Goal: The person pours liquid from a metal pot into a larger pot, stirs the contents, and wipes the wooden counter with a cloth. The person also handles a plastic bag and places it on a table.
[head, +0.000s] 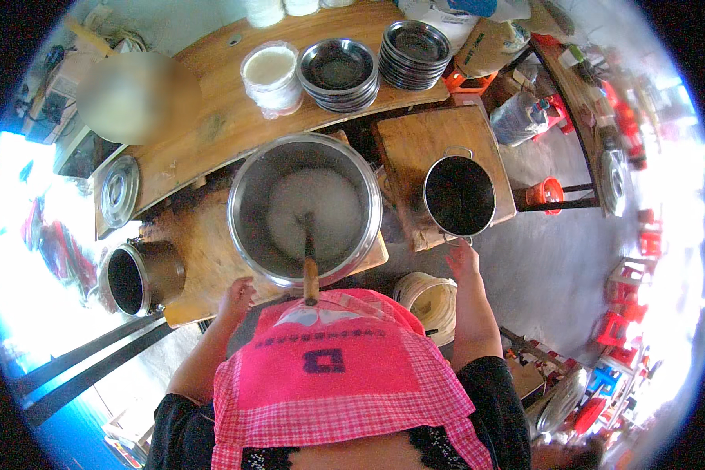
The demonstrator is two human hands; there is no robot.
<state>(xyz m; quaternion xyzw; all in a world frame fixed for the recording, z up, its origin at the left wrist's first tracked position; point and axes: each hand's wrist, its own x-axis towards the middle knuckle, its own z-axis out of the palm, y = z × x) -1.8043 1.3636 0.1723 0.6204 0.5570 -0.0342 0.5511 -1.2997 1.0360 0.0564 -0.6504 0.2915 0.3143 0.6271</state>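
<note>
My left hand (pixel 237 296) is empty, its fingers loosely curled and apart, just left of a large steel pot (pixel 244 235). Whitish, cloudy contents (pixel 329 194) lie inside that pot. A wooden-handled utensil (pixel 310 276) leans over its near rim, its lower end in the contents and its handle towards my pink apron (pixel 329 376). On the right, my right hand (pixel 463 261) has its fingers at the near loop handle of a smaller stockpot (pixel 459 197) with a dark interior. My fingers partly cover this handle.
A wooden table (pixel 211 129) behind bears stacked metal bowls (pixel 339 76) and a plastic-wrapped tub (pixel 271 76). Another steel pot (pixel 147 276) lies on its side at left. By my right forearm stands a whitish bucket (pixel 429 302). A small wooden table (pixel 405 141) supports the stockpot.
</note>
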